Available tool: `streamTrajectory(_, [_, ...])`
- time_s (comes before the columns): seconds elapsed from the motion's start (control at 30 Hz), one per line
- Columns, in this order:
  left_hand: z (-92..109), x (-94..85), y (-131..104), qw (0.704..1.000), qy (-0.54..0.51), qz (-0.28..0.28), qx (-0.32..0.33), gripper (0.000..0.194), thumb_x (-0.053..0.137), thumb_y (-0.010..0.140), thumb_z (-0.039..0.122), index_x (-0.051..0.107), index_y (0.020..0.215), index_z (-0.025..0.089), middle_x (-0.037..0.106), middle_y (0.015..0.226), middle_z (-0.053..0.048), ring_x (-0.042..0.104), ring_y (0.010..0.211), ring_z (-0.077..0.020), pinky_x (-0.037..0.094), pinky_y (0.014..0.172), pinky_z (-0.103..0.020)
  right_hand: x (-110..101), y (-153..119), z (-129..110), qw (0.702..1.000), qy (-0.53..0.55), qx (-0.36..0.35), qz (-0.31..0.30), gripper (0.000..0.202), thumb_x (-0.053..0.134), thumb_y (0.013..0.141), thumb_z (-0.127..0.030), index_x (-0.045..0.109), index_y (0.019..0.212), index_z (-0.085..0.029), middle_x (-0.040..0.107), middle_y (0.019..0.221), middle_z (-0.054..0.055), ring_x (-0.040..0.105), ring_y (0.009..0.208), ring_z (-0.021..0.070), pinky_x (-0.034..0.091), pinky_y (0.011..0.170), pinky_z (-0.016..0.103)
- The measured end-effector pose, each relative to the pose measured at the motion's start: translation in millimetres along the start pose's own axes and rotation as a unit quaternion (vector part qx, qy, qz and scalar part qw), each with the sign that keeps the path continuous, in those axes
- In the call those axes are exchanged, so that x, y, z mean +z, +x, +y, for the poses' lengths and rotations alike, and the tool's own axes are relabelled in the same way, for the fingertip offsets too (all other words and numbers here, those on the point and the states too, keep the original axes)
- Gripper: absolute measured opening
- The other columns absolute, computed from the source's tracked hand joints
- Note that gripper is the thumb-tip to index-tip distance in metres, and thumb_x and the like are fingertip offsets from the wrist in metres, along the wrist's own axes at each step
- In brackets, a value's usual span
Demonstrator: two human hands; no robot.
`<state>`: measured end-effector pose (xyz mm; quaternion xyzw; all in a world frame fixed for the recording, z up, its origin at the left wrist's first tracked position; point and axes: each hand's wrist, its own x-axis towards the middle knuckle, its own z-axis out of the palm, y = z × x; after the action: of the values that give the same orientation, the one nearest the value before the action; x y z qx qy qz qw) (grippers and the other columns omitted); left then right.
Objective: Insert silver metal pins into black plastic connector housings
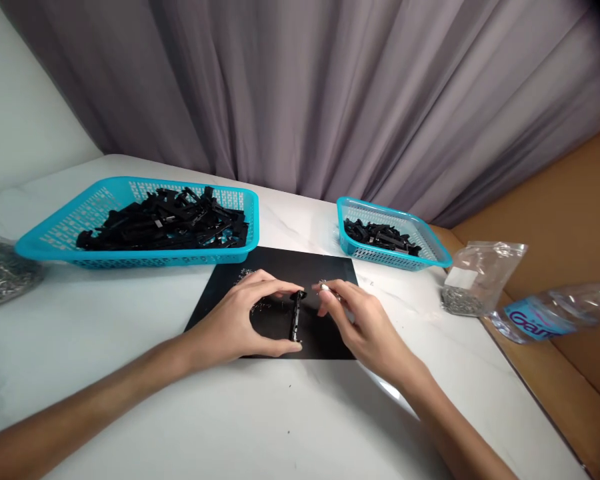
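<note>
Between thumb and fingers, my left hand [245,317] grips a narrow black plastic part [295,317] by its two ends, over the black mat [325,340]. To its right, my right hand [355,313] is closed in a pinch, with small shiny metal pieces [324,285] showing at the fingertips. Their exact kind is too small to make out. A gap separates the right fingertips from the black part. More tiny metal pieces [263,307] lie scattered on the mat, partly hidden behind my left hand.
A large blue basket [253,227] of black plastic parts stands back left; a smaller blue basket [433,250] of them stands back right. A bag of small metal pieces [463,300] and a plastic bottle [545,317] are at right. Another metal-filled bag [5,273] lies far left.
</note>
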<state>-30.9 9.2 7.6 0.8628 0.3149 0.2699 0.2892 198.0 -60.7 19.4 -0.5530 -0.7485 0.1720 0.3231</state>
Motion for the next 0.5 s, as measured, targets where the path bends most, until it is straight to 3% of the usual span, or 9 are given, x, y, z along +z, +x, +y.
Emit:
streamTrajectory(0.1, [0, 4.8, -1, 0.998, 0.048, 0.051, 0.007, 0.064, 0.089, 0.069, 0.048, 0.066, 0.125, 0.028, 0.064, 0.110, -0.004, 0.061, 0.105, -0.0265, 0.053, 0.095, -0.044, 17, -1, -10, 0.988, 0.133, 0.076, 0.010, 0.033, 0.055, 0.102, -0.049, 0.065, 0.091, -0.020, 0.071, 0.086, 0.004, 0.065, 0.079, 0.0187, 0.049, 0.067, 0.028])
streamTrajectory(0.2, [3, 10.3, 0, 0.990, 0.105, 0.092, 0.020, 0.061, 0.085, 0.076, 0.046, 0.062, 0.129, 0.026, 0.066, 0.116, -0.007, 0.060, 0.107, -0.0281, 0.050, 0.096, -0.045, 36, -3, -16, 0.977, 0.192, 0.087, 0.019, 0.029, 0.058, 0.100, -0.048, 0.066, 0.096, -0.021, 0.072, 0.087, 0.003, 0.068, 0.080, 0.0197, 0.051, 0.066, 0.028])
streamTrajectory(0.27, [5, 9.7, 1, 0.988, 0.122, 0.087, 0.031, 0.072, 0.085, 0.077, 0.048, 0.055, 0.138, 0.025, 0.066, 0.123, -0.008, 0.060, 0.111, -0.0289, 0.049, 0.099, -0.045, 38, -1, -12, 0.981, 0.165, 0.087, 0.052, 0.029, 0.054, 0.102, -0.046, 0.066, 0.094, -0.021, 0.073, 0.084, 0.003, 0.068, 0.077, 0.0205, 0.052, 0.065, 0.029])
streamTrajectory(0.37, [4, -5.2, 4, 0.979, 0.165, 0.108, 0.053, 0.072, 0.079, 0.083, 0.053, 0.050, 0.143, 0.023, 0.066, 0.128, -0.009, 0.059, 0.118, -0.0295, 0.046, 0.104, -0.046, 16, 12, 9, 0.981, 0.103, 0.088, 0.136, 0.032, 0.050, 0.103, -0.045, 0.068, 0.098, -0.019, 0.073, 0.091, 0.009, 0.066, 0.083, 0.0264, 0.052, 0.074, 0.038])
streamTrajectory(0.43, [0, -25.6, 7, 0.964, 0.212, 0.151, 0.060, 0.045, 0.068, 0.095, 0.047, 0.058, 0.132, 0.022, 0.069, 0.123, -0.008, 0.060, 0.116, -0.0279, 0.044, 0.104, -0.045, -8, 27, 30, 0.973, -0.027, 0.050, 0.224, 0.036, 0.048, 0.103, -0.044, 0.069, 0.110, -0.017, 0.072, 0.103, 0.014, 0.064, 0.096, 0.0304, 0.050, 0.085, 0.044])
streamTrajectory(0.5, [-9, -51.5, 8, 0.945, 0.262, 0.192, 0.045, 0.022, 0.056, 0.103, 0.038, 0.064, 0.116, 0.022, 0.072, 0.115, -0.007, 0.063, 0.111, -0.0263, 0.045, 0.100, -0.042, -31, 41, 51, 0.938, -0.204, 0.039, 0.279, 0.041, 0.041, 0.105, -0.041, 0.067, 0.122, -0.014, 0.069, 0.105, 0.017, 0.063, 0.096, 0.0305, 0.051, 0.081, 0.043])
